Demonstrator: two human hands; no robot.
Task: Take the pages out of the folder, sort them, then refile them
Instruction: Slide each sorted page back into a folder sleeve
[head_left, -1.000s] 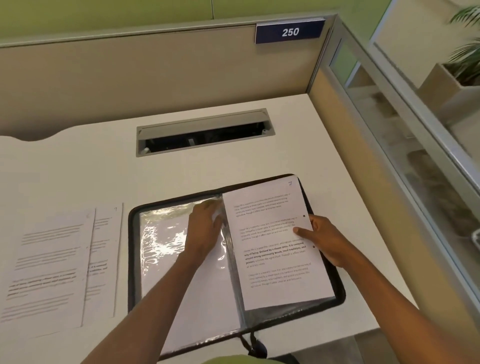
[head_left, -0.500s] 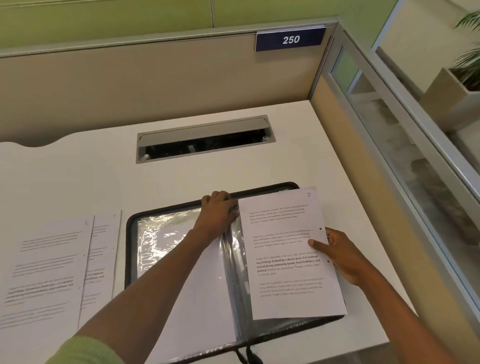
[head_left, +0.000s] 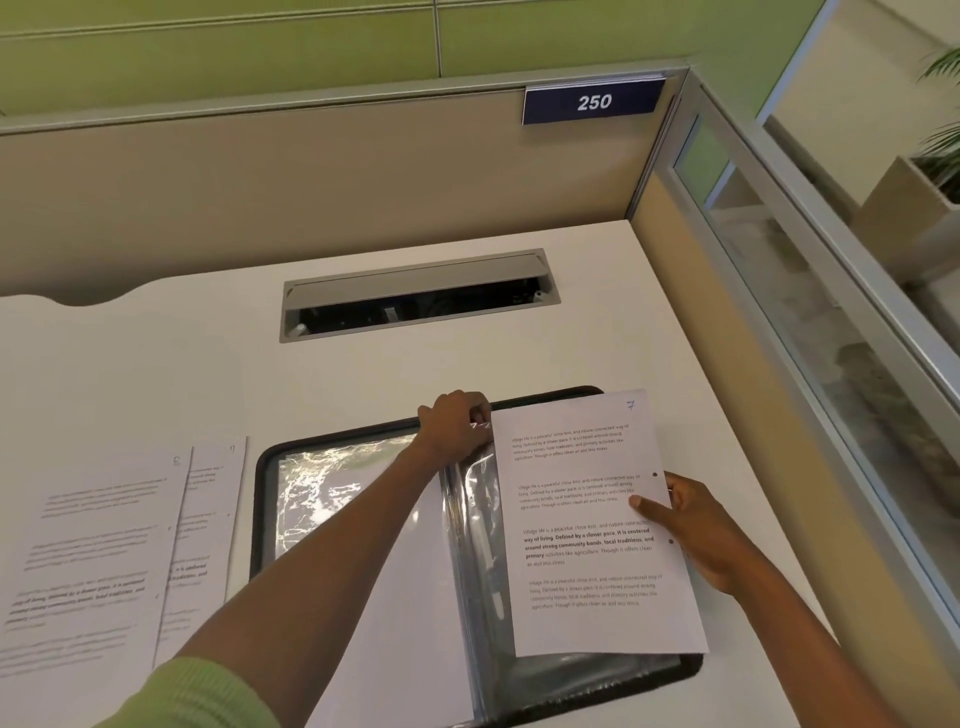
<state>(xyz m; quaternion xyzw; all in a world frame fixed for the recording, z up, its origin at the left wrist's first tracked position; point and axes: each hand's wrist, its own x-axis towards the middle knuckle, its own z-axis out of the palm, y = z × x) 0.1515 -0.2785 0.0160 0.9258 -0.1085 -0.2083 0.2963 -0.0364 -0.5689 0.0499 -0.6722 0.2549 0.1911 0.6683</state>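
We are pinching a clear plastic sleeve (head_left: 475, 488) at the top of the black folder (head_left: 258, 509) with our left hand (head_left: 457, 427), steadying it. Our right hand (head_left: 698, 530) is gripping the white printed page numbered 7 (head_left: 587, 519) over the folder's right half, likely freeing it.

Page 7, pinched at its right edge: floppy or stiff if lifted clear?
Probably floppy: page 7 is one thin sheet, held only at its right edge by the right hand. Likely light. May slide over the glossy plastic sleeve of the folder.

The folder (head_left: 270, 467) has glossy, crinkled plastic sleeves (head_left: 332, 488), the page (head_left: 587, 519) is matt paper, the desk (head_left: 156, 374) seems smooth laminate
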